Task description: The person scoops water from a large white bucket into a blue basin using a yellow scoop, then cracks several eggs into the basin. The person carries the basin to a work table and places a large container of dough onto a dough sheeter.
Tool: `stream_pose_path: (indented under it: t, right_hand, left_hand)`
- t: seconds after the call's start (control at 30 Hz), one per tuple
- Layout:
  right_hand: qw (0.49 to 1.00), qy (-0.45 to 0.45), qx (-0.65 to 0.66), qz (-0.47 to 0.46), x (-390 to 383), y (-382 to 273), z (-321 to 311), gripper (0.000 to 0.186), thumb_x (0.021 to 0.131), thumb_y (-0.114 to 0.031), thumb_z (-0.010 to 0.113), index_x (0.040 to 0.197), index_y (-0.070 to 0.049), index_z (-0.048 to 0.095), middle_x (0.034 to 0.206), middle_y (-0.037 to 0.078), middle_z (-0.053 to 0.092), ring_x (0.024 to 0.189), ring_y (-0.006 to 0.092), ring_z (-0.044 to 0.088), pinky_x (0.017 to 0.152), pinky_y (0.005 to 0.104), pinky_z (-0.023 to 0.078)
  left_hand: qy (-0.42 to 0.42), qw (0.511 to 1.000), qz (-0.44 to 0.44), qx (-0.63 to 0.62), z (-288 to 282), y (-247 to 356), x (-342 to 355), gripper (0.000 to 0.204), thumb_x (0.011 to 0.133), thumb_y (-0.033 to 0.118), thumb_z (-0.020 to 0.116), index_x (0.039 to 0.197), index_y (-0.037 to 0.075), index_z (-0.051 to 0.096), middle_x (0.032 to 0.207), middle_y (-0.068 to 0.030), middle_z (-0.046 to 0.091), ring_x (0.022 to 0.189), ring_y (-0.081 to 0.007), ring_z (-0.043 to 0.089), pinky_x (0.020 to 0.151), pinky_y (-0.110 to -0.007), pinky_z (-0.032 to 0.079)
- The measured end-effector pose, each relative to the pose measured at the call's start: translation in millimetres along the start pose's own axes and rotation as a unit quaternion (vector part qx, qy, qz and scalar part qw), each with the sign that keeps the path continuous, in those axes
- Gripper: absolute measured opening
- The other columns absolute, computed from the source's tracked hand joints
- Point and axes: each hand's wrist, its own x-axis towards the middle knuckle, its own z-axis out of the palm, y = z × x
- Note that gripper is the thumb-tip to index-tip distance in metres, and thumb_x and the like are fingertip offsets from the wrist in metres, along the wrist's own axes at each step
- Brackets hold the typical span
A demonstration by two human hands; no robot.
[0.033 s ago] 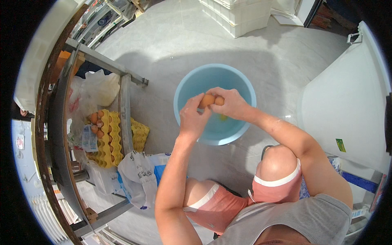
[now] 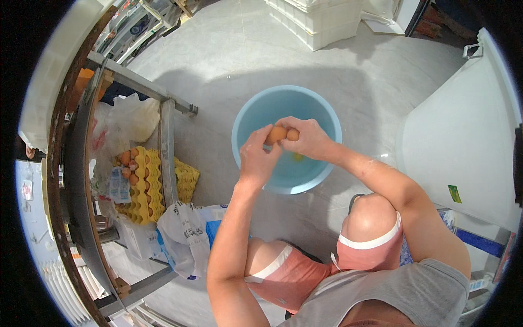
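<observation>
Over a light-blue plastic basin [image 2: 238,122], my two hands meet with fingertips nearly touching. Pinched in my left hand [image 2: 257,155] is a brown egg [image 2: 276,135]. My right hand [image 2: 312,139] grips a second brown egg [image 2: 293,134], partly covered by its fingers. The two eggs lie side by side, touching or almost so; I cannot tell whether either shell is cracked. Below them, a small yellow patch like yolk [image 2: 298,157] shows on the basin's bottom; my hands hide part of the inside.
On my left, a metal-framed rack [image 2: 169,147] holds yellow egg trays [image 2: 154,185] with brown eggs [image 2: 128,161] and plastic bags [image 2: 133,117]. A white bag [image 2: 185,234] lies beside it. White crates [image 2: 313,24] stand at the far side, a large white container [image 2: 457,131] at right.
</observation>
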Motion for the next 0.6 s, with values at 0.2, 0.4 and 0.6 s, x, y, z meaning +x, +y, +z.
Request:
stream_pose_path:
  t: [0.2,0.4,0.6]
  right_hand:
    - [1.0,-0.007,0.005,-0.007,2.0,1.5,-3.8,0.048,0.086,-0.027,0.073,0.129,-0.005,0.072,0.109,0.019,0.078,0.099,0.0358,0.076,0.088,0.0421,0.059]
    - [0.997,0.001,-0.04,-0.06,7.0,11.1,-7.4,0.048,0.084,-0.024,0.072,0.129,-0.005,0.072,0.111,0.017,0.078,0.099,0.0356,0.076,0.088,0.0431,0.059]
    - [0.977,-0.001,-0.162,-0.137,29.5,24.2,-6.7,0.043,0.087,-0.019,0.07,0.128,-0.008,0.073,0.112,0.015,0.078,0.101,0.0341,0.075,0.088,0.0439,0.059]
  left_hand:
    - [-0.019,0.999,0.025,0.003,0.3,-7.1,4.8,0.049,0.09,0.007,0.078,0.138,0.001,0.07,0.134,-0.0181,0.072,0.114,-0.0304,0.075,0.082,-0.037,0.065]
    - [-0.02,0.998,0.063,0.02,-1.0,-11.0,5.9,0.046,0.092,0.004,0.076,0.137,0.003,0.07,0.133,-0.0189,0.072,0.114,-0.0313,0.074,0.086,-0.038,0.064]
    - [0.007,0.984,0.156,0.09,5.8,-36.0,18.6,0.049,0.092,0.002,0.074,0.141,0.0,0.066,0.139,-0.0186,0.07,0.12,-0.0339,0.072,0.094,-0.04,0.062]
